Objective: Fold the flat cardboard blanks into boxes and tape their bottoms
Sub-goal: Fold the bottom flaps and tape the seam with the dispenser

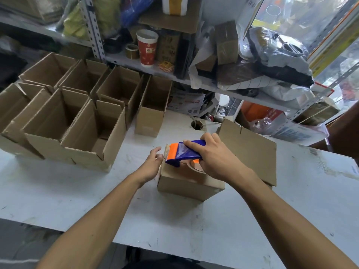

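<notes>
A small cardboard box (186,183) stands bottom-up on the white table (77,191) in the middle of the view. My right hand (213,158) grips a blue and orange tape dispenser (180,152) lying on the box's top face, its orange blade end at the box's far left edge. My left hand (153,162) presses against the box's left side near the top edge, fingers loosely bent. A brown tape roll (194,166) shows under the dispenser.
Flat cardboard blanks (250,150) lie just right of and behind the box. Several folded open boxes (81,117) stand in rows on the left of the table. A cluttered metal shelf (174,55) with a red paper cup (147,47) rises behind.
</notes>
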